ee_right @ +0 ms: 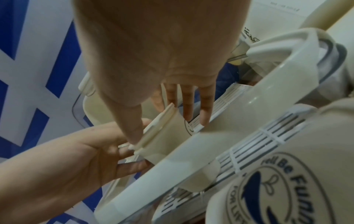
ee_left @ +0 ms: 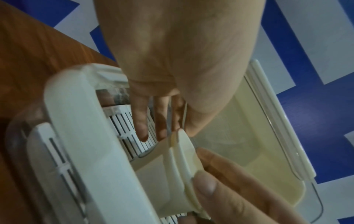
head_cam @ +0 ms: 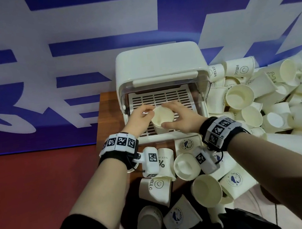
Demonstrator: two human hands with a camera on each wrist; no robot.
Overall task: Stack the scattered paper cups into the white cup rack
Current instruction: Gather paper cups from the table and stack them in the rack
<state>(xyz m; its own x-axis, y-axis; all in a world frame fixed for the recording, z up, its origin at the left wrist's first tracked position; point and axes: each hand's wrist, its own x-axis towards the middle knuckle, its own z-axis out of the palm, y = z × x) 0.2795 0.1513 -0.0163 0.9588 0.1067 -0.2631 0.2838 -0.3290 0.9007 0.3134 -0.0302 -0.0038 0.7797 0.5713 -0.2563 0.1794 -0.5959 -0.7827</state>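
The white cup rack stands on the wooden table with its lid swung up and its slatted tray showing. Upright on the tray, mouth up, is a plain paper cup; the wrist views show two rims, one cup nested in another. My left hand pinches the rim on its left side. My right hand spans the rim from the right, thumb on the near edge and fingers over the far edge. The cup's base is hidden behind the rack's front rim.
A big heap of loose paper cups fills the table right of the rack. More cups lie in front of it, under my wrists. The table's left edge drops to a red floor. A blue-and-white banner wall stands behind.
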